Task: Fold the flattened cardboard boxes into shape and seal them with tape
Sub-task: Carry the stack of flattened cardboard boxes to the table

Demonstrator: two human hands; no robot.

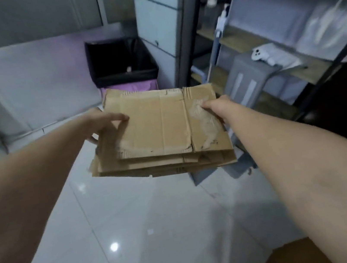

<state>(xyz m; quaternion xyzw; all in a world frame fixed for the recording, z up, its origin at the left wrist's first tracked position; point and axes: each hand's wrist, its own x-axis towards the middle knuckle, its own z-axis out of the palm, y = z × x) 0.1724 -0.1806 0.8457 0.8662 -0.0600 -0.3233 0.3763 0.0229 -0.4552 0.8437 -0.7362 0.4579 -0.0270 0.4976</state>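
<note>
Both forearms reach in from the lower corners of the frame and meet at the middle, where the hands carry a stack of flattened boxes (163, 130) in the air above the shiny tiled floor (120, 230). On the left side of the stack, the left hand (104, 125) has its thumb lying on top and its fingers curled under the edge. The right hand (217, 106) pinches the right side, near a pale torn patch. Several sheets lie in the stack and are not lined up, so the lower ones stick out toward the camera.

Nothing is folded yet, and I see no tape. To do this step well, I think the stack should stay level, with firm pressure from both thumbs so the lower sheets do not slide out. It should then be put down on a flat place before one box is separated. Behind the stack, a black bin (121, 59) stands in the upper middle, and shelves (266, 32) fill the upper right.
</note>
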